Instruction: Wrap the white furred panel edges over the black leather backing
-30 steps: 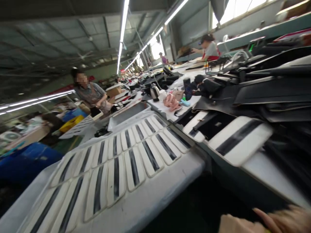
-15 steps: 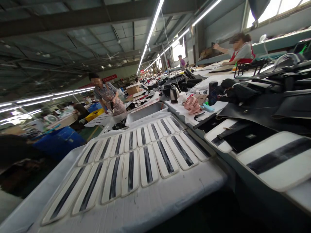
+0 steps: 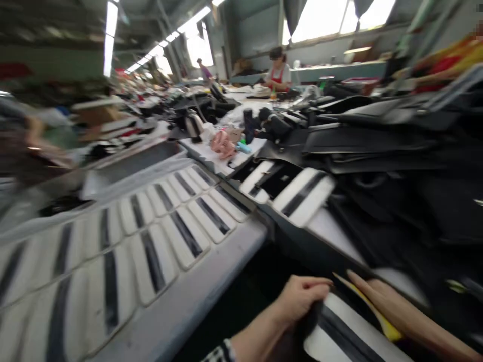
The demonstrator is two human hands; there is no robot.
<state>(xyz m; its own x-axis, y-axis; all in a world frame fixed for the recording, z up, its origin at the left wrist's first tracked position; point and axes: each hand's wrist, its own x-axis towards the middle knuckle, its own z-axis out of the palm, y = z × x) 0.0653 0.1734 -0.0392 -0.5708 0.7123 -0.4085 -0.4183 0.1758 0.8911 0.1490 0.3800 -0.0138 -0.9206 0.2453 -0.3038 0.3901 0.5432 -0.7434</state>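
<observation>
Low at the right, my left hand [image 3: 302, 296] is closed in a pinch at the upper corner of a white panel [image 3: 362, 327] with a dark stripe. The panel tilts and its lower part runs out of view. My right hand [image 3: 379, 294] lies along a dark, thin piece with a yellow edge [image 3: 390, 329], just right of the panel; its fingertips are partly hidden and blurred. Rows of similar striped panels [image 3: 184, 239] lie on the covered table [image 3: 211, 264] to the left. Another striped panel [image 3: 304, 196] rests on the right-hand table.
Black sheet material [image 3: 370, 136] is heaped on the right table. A pink fan [image 3: 222, 144] and a metal kettle [image 3: 193, 125] stand farther back. A dark gap [image 3: 222, 296] separates the two tables. Co-workers are at the far table, the right edge and, blurred, the left.
The view has swung right and down. Both my hands have come into view with a striped panel and a yellow-edged piece. The panels on the left table have not been moved.
</observation>
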